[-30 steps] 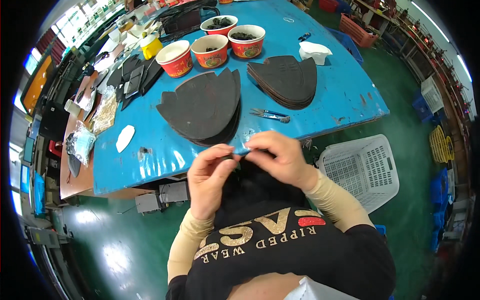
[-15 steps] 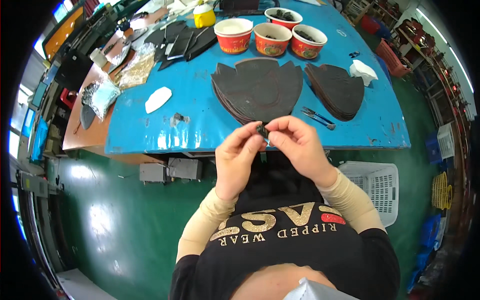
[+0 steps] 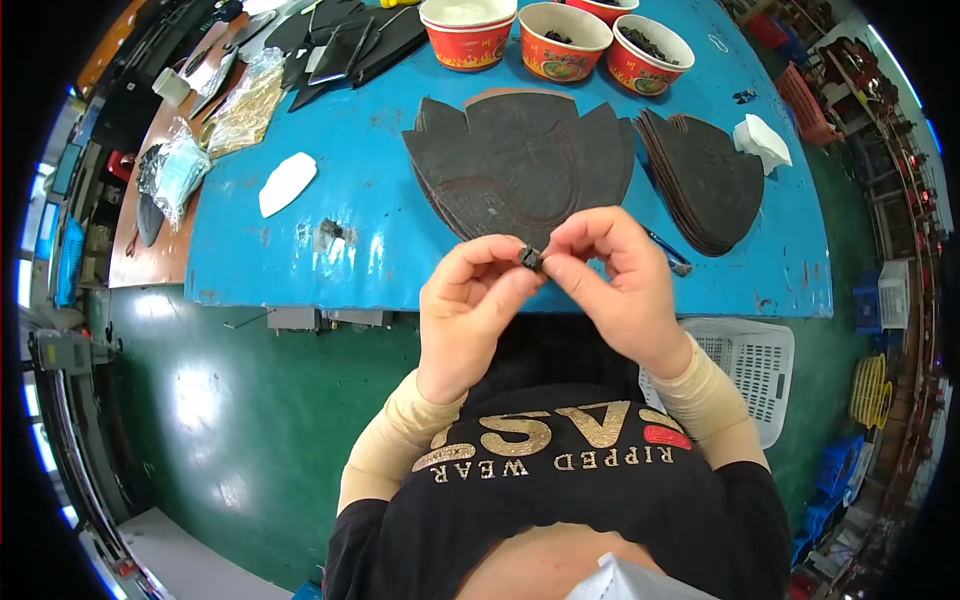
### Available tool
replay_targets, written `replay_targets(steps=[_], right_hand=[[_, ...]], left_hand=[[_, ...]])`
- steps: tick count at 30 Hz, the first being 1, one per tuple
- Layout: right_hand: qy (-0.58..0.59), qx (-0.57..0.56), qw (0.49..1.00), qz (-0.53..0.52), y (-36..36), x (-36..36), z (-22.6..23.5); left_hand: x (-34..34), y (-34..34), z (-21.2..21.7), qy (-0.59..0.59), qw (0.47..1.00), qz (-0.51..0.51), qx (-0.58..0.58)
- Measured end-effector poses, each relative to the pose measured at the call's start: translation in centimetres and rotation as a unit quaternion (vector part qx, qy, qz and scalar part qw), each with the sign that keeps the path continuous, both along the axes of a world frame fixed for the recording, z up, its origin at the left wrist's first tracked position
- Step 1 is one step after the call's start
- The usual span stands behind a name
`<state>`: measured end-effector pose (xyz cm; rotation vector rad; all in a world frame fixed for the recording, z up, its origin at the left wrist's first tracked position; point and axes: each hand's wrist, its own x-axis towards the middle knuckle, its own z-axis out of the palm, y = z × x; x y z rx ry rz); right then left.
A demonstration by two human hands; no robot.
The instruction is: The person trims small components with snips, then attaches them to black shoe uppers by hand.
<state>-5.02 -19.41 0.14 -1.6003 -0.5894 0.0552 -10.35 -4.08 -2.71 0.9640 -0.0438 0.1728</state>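
Observation:
A small, lumpy black piece (image 3: 530, 258) is pinched at the fingertips, in front of my body at the table's near edge; its exact kind is too small to make out. My left hand (image 3: 478, 300) grips it from the left between thumb and fingers. From the other side my right hand (image 3: 610, 275) pinches it, thumb against forefinger. Just beyond the hands lies a stack of dark, jagged-topped cut panels (image 3: 520, 165). To its right sits a second stack of dark, curved panels (image 3: 700, 180). A slim tool (image 3: 668, 252) is partly hidden behind my right hand.
Several red-and-white paper bowls (image 3: 565, 45) stand at the back, some with black bits inside. A white oval piece (image 3: 288, 185) and a crumpled white paper (image 3: 762, 143) lie on the blue table (image 3: 400, 285). Below, right, is a white plastic basket (image 3: 755, 370).
The view has tilted downward and closer, so the table things appear higher. Both hands keep hold of the small black piece; it shows more between the fingertips, and the right fingers are more arched.

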Motion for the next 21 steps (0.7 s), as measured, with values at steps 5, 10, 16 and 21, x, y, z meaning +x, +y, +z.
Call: replay_targets(steps=[5, 10, 16, 21], right_hand=[[0.115, 0.094, 0.986, 0.074, 0.0, -0.6, -0.5], [0.228, 0.148, 0.954, 0.126, 0.0, -0.2, -0.2], [0.229, 0.162, 0.950, 0.138, 0.3, 0.4, 0.2], [0.237, 0.170, 0.943, 0.162, -0.8, 2.2, 1.4]], left_hand=[[0.1, 0.4, -0.6, -0.095, 0.992, 0.018, 0.077], [0.8, 0.9, -0.1, -0.121, 0.980, 0.022, 0.154], [2.5, 1.8, 0.5, -0.219, 0.905, 0.075, 0.358], [3.9, 2.8, 1.1, -0.282, 0.850, 0.115, 0.430]])
